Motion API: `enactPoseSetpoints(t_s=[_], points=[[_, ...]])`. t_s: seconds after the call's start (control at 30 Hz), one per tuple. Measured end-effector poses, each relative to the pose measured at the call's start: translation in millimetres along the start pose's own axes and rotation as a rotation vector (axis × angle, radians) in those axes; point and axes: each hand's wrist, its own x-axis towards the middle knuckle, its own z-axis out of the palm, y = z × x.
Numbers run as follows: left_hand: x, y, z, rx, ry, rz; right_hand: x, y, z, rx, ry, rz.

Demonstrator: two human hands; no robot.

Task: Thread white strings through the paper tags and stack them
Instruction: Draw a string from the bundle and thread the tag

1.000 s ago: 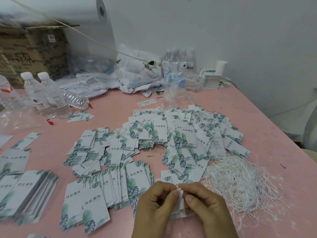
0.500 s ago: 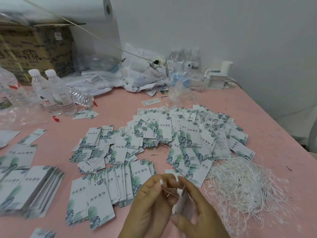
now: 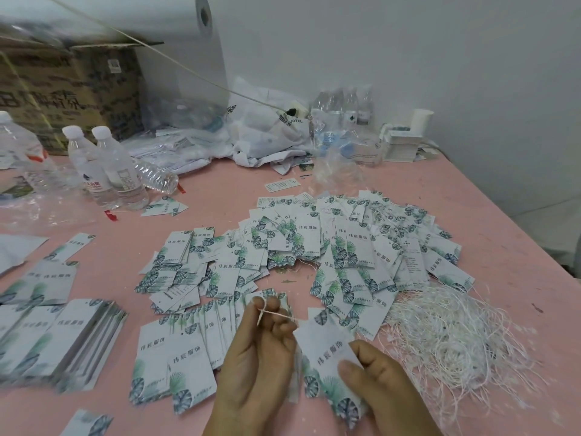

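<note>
Thin white string [image 3: 276, 313] between left fingertips [image 3: 261, 305]; rectangular matte paper tag [image 3: 330, 357].

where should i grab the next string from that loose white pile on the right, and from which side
Take one loose white string by a free end at the near-left fringe of the tangled white string pile, coming in from the left with the left hand. There single strands splay out apart over the pink table; the middle is knotted together and would likely drag several along.
</note>
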Motion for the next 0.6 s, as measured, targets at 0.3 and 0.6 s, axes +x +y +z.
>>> enactPoseSetpoints(t_s=[0.3, 0.6], points=[[-21, -38, -1, 1.146, -0.095, 0.104, 10, 3, -10, 0.364, 0.181, -0.099], [-27, -40, 2, 1.224, -0.153, 0.200, 11, 0, -10, 0.321, 0.185, -0.045]])
